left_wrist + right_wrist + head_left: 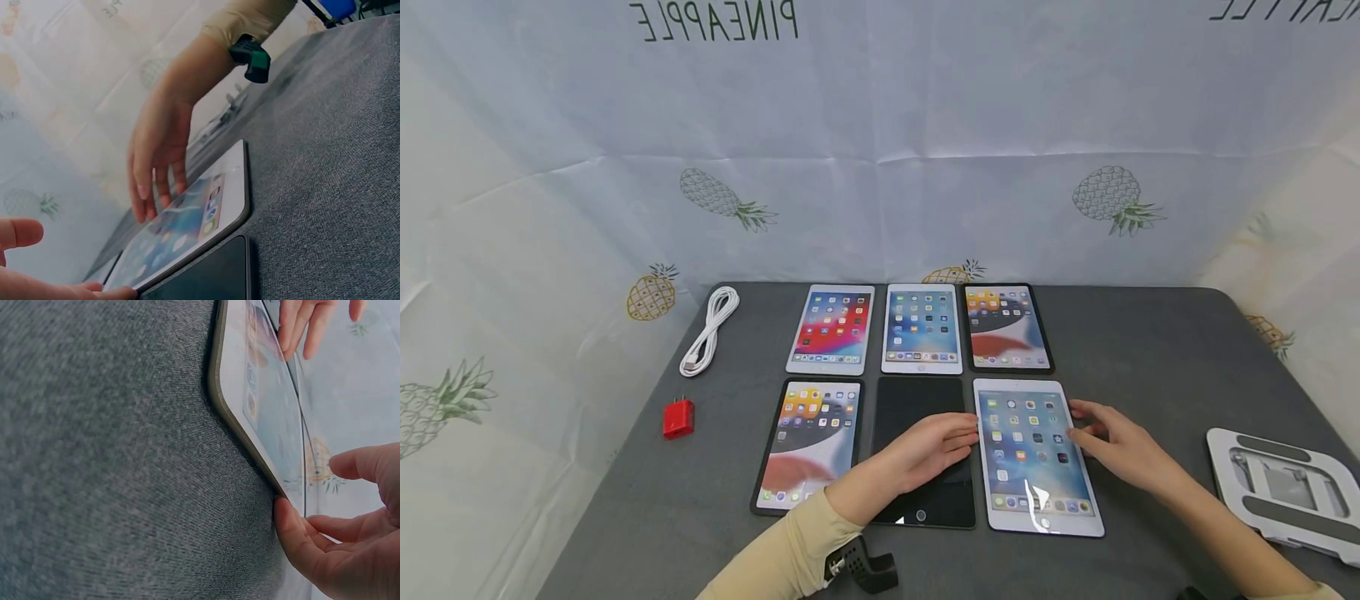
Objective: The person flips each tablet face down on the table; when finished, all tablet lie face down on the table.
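A white-framed tablet with its screen lit lies face up at the front right of two rows. My left hand reaches over a black tablet with a dark screen, its extended fingertips at the white tablet's left edge. From the other side, my right hand has its fingertips at that tablet's right edge, thumb and fingers spread apart. In the right wrist view, a fingertip of the right hand touches the side of the white tablet. The tablet lies flat between both hands.
Behind are two white tablets and a black one; another black tablet lies front left. A coiled white cable and red charger lie left. A folding stand lies at the right of the grey table.
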Motion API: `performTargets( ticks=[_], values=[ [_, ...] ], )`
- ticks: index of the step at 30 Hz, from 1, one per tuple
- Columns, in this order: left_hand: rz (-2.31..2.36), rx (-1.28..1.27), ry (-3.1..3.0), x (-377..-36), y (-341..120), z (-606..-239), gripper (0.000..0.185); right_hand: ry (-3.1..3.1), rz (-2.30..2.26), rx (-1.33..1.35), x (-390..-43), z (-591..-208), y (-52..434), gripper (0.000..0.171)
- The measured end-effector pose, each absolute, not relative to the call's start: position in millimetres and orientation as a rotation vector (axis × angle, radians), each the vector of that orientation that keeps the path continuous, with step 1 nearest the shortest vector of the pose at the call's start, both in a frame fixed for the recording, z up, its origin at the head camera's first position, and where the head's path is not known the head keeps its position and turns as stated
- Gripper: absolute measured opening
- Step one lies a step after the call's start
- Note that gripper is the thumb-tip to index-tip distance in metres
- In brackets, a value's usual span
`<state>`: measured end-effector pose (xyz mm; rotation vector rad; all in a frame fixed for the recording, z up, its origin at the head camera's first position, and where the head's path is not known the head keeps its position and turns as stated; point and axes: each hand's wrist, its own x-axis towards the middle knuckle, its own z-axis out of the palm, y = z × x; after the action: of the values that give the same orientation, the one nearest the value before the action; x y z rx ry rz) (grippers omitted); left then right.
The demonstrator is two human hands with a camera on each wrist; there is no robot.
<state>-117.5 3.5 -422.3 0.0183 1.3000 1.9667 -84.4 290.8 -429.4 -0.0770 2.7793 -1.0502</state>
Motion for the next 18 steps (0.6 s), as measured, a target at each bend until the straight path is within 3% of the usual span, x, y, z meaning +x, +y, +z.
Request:
performTargets(
  ticks=[18],
  values=[
    [1.970, -0.003, 1.329, -123.5, 1.9, -430.8, 0.043, 2.799, -0.999, -0.123, -90.0, -430.4, 293.0, 0.055]
  ],
)
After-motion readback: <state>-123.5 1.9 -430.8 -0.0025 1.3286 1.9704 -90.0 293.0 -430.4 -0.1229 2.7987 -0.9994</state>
